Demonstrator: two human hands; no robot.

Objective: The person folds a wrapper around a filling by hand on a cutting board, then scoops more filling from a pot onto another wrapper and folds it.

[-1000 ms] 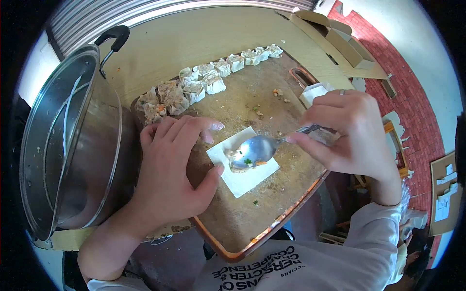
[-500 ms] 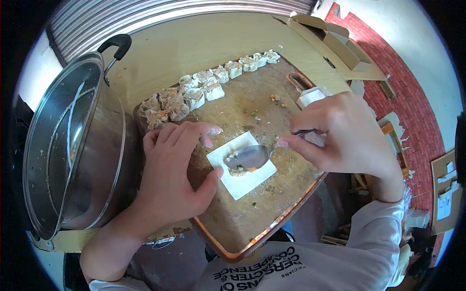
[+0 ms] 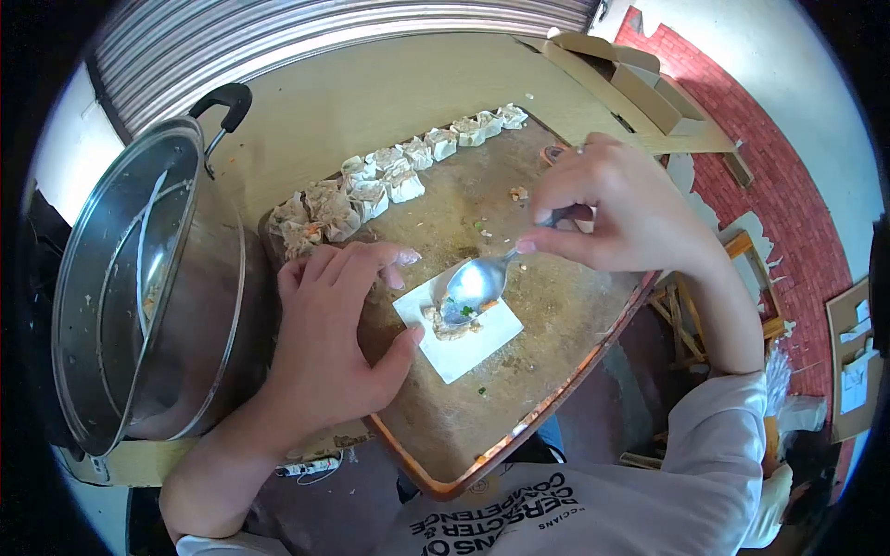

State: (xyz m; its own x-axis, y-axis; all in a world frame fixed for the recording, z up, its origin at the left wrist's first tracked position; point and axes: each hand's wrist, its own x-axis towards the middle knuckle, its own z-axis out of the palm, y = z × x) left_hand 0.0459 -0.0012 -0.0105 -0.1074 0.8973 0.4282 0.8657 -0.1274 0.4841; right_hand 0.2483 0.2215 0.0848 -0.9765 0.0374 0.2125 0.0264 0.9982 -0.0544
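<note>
A square white dumpling wrapper lies flat on a brown cutting board. Minced filling sits in its middle, flecked with green and orange. My right hand pinches the handle of a metal spoon, whose bowl is tilted down onto the filling. To the wrapper's left is my left hand, fingers apart and holding nothing, its thumb tip at the wrapper's left edge. Several folded dumplings stand in rows along the board's far left side.
A large metal pot with a clear lid leaning against it stands at the left. An open cardboard box rests on the table at the far right. Crumbs of filling dot the board.
My right hand has risen and moved slightly away from me, so the spoon stands steeper with its bowl dipping into the filling. My left hand has barely moved.
</note>
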